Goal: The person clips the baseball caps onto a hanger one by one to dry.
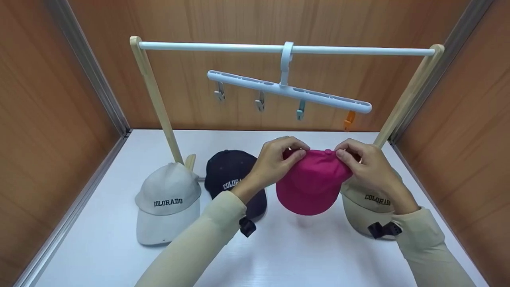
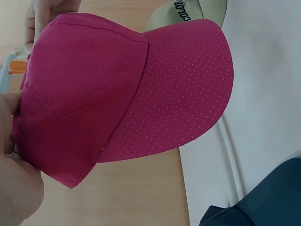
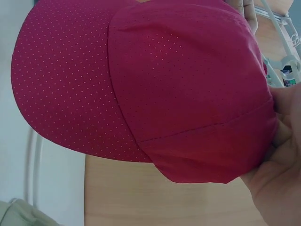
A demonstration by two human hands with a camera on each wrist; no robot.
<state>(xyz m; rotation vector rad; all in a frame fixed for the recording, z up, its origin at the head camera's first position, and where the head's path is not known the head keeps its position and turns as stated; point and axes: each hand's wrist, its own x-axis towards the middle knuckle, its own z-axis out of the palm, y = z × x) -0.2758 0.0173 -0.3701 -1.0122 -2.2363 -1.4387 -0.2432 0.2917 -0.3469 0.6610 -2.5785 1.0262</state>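
Both hands hold up a magenta baseball cap (image 1: 312, 183) over the table, its brim pointing down toward the person. The left hand (image 1: 279, 157) pinches the crown's top edge on the left, thumb in front. On the other side the right hand (image 1: 368, 165) pinches the edge beside the top button. In the left wrist view the cap (image 2: 89, 84) shows small perforations on its brim; the right wrist view shows the cap (image 3: 188, 84) filling most of the frame. Behind and above it, a pale blue clip hanger (image 1: 289, 91) hangs tilted, its right end lower, with an orange clip (image 1: 349, 120) there.
A white rod (image 1: 211, 47) on wooden posts carries the hanger. On the white table (image 1: 99, 223) sit a light grey cap (image 1: 169, 199) at left, a navy cap (image 1: 229, 169) behind the left forearm and a beige cap (image 1: 364, 215) under the right hand. Wood-grain panels (image 1: 48, 119) enclose the space.
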